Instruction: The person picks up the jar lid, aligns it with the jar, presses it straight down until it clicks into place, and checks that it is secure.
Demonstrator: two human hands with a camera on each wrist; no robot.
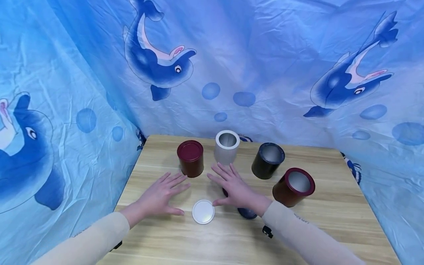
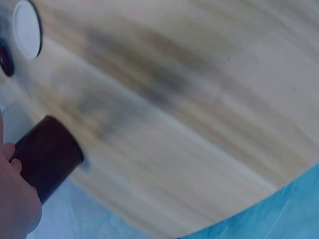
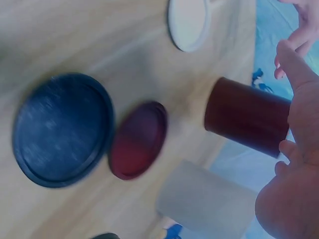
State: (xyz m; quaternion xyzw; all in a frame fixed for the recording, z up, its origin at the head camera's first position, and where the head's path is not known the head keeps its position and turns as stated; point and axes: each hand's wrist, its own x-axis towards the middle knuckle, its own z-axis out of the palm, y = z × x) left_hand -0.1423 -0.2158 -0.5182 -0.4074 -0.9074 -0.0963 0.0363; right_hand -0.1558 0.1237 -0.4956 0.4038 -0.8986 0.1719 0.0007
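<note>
Head view: a white lid point(image 1: 203, 212) is seen flat on the worktop point(image 1: 331, 235). At ten and two o'clock from it, the left hand point(image 1: 160, 195) and right hand point(image 1: 236, 189) are held with fingers spread, nothing gripped. A closed dark red canister point(image 1: 191, 158) is placed at eleven, an open white canister point(image 1: 225, 155) at one. A reach for the lid is judged in hand; a rim pinch would be called for next.

Wood-grain table point(image 1: 341, 206), four cans point(image 1: 191, 165), white lid point(image 1: 203, 212), red lid point(image 3: 138, 141), dark blue lid point(image 3: 64, 130)
</note>
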